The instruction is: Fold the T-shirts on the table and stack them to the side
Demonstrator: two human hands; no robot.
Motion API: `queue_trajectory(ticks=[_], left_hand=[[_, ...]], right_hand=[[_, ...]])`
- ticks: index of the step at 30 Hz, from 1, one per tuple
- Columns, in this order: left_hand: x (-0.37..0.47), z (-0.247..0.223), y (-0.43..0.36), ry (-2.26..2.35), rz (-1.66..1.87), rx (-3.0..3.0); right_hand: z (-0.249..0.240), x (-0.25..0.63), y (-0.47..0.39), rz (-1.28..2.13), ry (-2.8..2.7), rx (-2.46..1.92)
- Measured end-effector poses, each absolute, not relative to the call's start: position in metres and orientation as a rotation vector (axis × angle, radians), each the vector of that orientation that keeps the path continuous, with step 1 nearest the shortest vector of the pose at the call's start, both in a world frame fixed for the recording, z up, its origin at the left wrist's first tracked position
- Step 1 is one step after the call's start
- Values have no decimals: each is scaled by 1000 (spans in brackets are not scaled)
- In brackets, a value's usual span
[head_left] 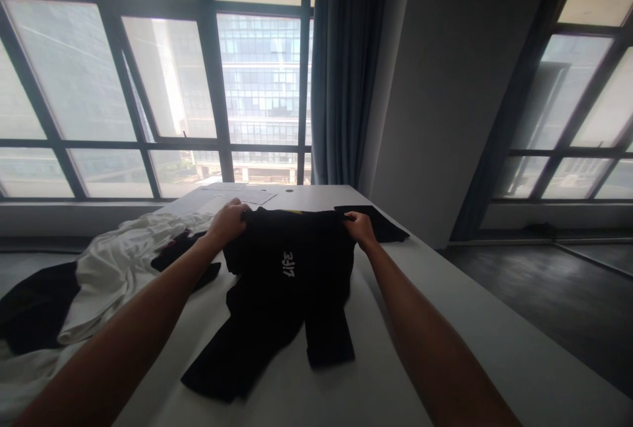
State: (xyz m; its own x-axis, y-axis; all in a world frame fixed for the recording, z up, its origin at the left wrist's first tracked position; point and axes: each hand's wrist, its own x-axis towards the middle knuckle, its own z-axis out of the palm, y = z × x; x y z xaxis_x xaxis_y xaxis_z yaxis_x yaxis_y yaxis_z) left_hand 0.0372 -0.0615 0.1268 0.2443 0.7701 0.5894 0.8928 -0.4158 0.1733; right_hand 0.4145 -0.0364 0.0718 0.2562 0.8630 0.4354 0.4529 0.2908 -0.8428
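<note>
A black garment with white "Life" lettering hangs between my two hands over the white table. Its top edge is stretched between them, and two leg-like or sleeve-like parts reach down toward me onto the tabletop. My left hand is closed on the upper left corner. At the upper right corner, my right hand pinches the fabric. A bit of yellow shows inside the top edge.
Another black cloth lies flat behind my right hand. White fabric and dark clothes are heaped at the left. Thin sheets lie at the far end, near the windows and a blue curtain.
</note>
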Motion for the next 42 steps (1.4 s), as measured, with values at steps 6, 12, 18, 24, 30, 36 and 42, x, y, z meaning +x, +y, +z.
queue_trajectory(ticks=[6, 12, 18, 24, 30, 36, 42], left_hand=[[12, 134, -58, -1862, -1214, -2041], [2, 150, -65, -1799, -1577, -1817], [0, 160, -75, -1955, -1391, -1739], [5, 152, -67, -1898, -1108, -2149], [93, 148, -91, -1066, -1304, -2727], [121, 131, -99, -1318, -1236, -2749], [56, 98, -79, -1923, 38, -2848]], right_hand=[[66, 422, -34, 454, -1472, -1324], [54, 435, -29, 399, -1571, -1359], [67, 442, -26, 270, -1123, -1390], [86, 444, -45, 75, -1237, -1673], [109, 357, -77, 482, -2042, -987], [116, 340, -89, 481, -2134, -1156], [108, 359, -85, 786, -2284, -1267]])
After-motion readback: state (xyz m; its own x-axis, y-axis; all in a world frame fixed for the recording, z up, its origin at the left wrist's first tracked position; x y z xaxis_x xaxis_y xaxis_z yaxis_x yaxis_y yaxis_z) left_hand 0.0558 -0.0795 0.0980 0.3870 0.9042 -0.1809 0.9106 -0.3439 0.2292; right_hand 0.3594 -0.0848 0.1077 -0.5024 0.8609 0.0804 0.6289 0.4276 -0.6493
